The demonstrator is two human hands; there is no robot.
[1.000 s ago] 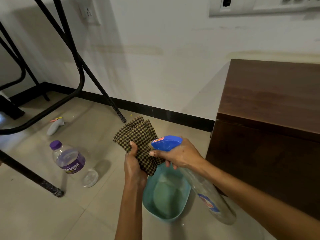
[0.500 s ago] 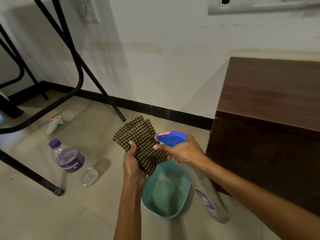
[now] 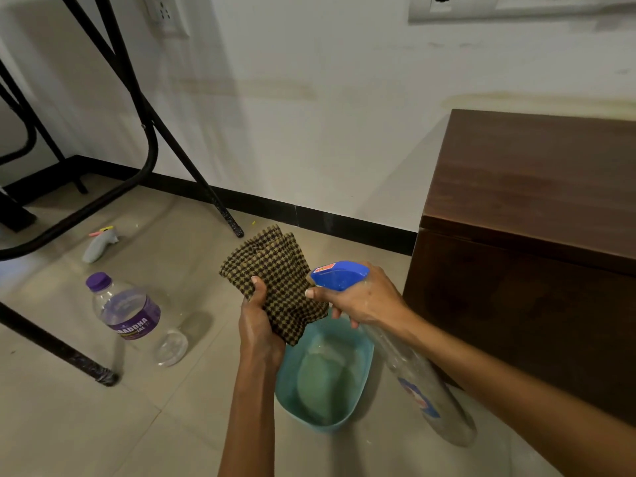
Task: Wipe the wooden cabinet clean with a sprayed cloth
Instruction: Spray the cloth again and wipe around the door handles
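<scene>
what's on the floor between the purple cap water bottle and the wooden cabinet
In the head view, a teal basin sits between the water bottle and the wooden cabinet.

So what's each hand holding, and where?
Left hand pinches the checked cloth at its lower left edge; right hand grips the spray bottle at its neck.

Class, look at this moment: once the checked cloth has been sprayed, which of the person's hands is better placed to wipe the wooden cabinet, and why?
The left hand: it already grips the checked cloth, so it can probably go straight to the wooden cabinet. The right hand is busy holding the spray bottle.
</scene>
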